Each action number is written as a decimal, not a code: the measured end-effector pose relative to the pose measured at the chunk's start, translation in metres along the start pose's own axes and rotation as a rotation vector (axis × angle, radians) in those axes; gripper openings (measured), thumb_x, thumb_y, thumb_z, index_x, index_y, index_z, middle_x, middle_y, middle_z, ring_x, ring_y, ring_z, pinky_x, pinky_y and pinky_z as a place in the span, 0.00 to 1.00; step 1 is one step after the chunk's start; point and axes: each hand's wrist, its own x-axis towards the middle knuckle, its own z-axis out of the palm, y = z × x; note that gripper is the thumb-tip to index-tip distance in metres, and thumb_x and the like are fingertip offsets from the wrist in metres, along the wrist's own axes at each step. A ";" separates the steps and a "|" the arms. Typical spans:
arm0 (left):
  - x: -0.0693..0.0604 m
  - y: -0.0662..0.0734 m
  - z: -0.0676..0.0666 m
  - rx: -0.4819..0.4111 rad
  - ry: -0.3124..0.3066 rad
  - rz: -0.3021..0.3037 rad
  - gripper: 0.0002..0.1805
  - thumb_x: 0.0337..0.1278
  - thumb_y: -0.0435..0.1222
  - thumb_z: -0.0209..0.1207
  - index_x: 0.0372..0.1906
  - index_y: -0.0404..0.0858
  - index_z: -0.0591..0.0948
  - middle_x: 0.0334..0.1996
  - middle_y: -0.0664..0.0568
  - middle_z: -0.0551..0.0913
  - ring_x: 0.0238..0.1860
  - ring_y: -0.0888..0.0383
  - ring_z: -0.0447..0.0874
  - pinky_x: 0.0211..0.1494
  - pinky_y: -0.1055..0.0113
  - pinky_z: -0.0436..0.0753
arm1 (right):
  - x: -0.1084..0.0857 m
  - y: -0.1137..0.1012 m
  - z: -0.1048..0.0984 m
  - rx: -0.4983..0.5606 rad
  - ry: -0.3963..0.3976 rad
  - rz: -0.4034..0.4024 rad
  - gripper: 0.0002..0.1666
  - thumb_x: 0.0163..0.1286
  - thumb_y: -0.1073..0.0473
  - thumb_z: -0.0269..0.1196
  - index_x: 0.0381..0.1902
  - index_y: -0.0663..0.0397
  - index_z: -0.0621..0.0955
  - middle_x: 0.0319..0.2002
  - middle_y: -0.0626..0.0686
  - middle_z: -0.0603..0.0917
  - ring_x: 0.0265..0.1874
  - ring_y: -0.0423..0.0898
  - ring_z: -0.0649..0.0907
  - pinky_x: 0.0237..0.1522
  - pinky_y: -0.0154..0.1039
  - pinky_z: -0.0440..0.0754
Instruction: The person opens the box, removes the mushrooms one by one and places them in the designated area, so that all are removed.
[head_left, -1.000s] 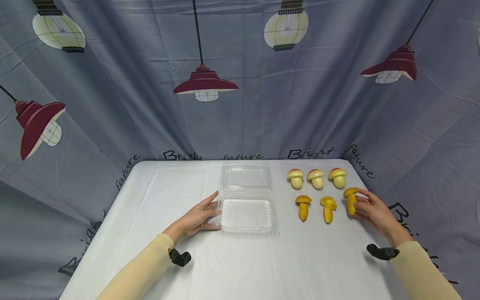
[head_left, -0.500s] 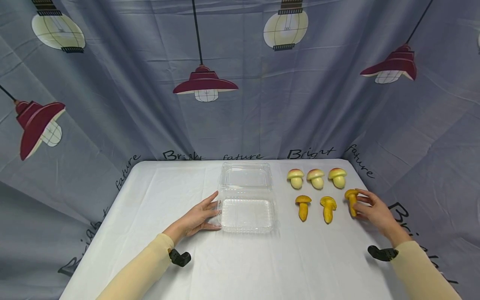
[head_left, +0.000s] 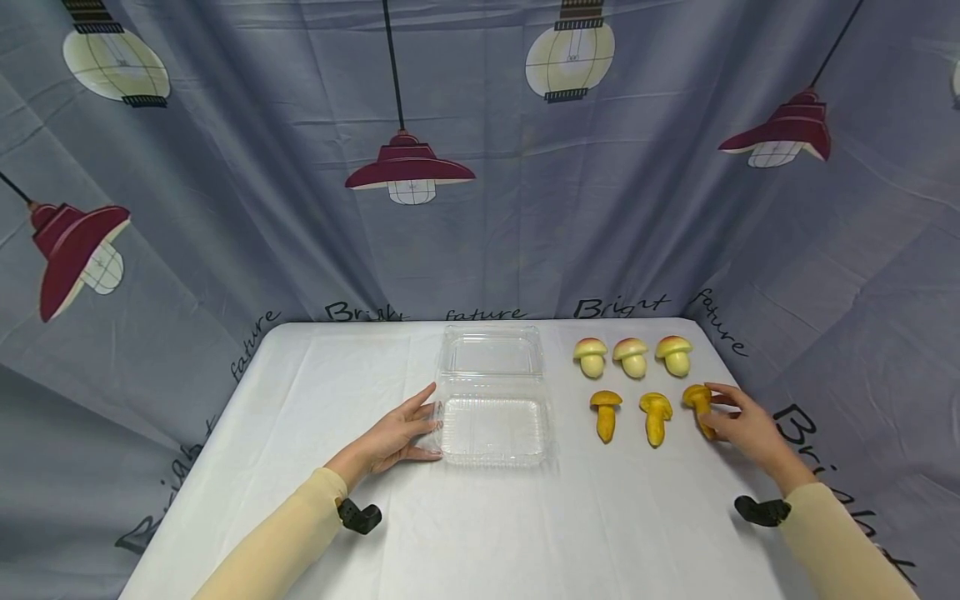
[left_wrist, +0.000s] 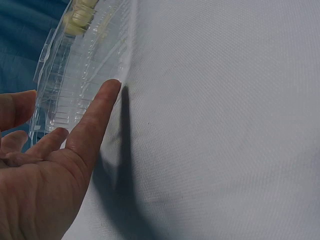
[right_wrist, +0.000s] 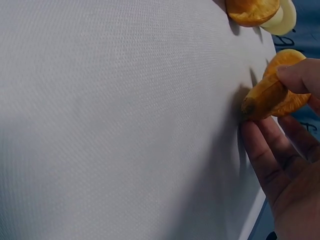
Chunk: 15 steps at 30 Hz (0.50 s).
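In the head view my left hand [head_left: 386,440] touches the left side of a clear plastic clamshell box [head_left: 495,460], its fingers fairly straight. The box lies with its lid [head_left: 491,352] folded back behind it. My right hand [head_left: 752,432] pinches the rightmost yellow-brown mushroom [head_left: 697,397] between thumb and fingers, cap pointing away. In the right wrist view the thumb presses on the stem of that mushroom [right_wrist: 262,100], with fingertips under it, close to the cloth. Beside it stand two more yellow-brown mushrooms, one in the middle [head_left: 656,417] and one at left [head_left: 606,417].
Behind lies a row of pale mushrooms with reddish-yellow caps: left [head_left: 591,358], middle [head_left: 632,358], right [head_left: 675,357]. A white cloth [head_left: 540,533] covers the table. A grey-blue curtain [head_left: 480,250] printed with lamps hangs around its back and sides.
My right hand has come down slightly and shifted a little left with the mushroom, whose stem now tilts more. The left hand and the box stay put.
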 end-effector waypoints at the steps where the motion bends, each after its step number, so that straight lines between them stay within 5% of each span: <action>1: 0.000 0.000 0.000 0.000 0.001 -0.001 0.41 0.79 0.28 0.46 0.85 0.52 0.41 0.82 0.37 0.37 0.74 0.31 0.57 0.56 0.46 0.86 | 0.000 -0.001 0.000 -0.011 -0.001 -0.001 0.45 0.73 0.53 0.65 0.79 0.62 0.59 0.69 0.74 0.64 0.54 0.65 0.75 0.37 0.34 0.87; 15: 0.000 0.000 -0.001 0.002 -0.006 0.002 0.41 0.79 0.28 0.47 0.85 0.52 0.41 0.82 0.37 0.37 0.75 0.30 0.55 0.56 0.46 0.85 | -0.003 -0.003 0.004 -0.061 -0.012 -0.012 0.45 0.74 0.49 0.65 0.78 0.63 0.60 0.68 0.74 0.65 0.52 0.62 0.76 0.36 0.33 0.85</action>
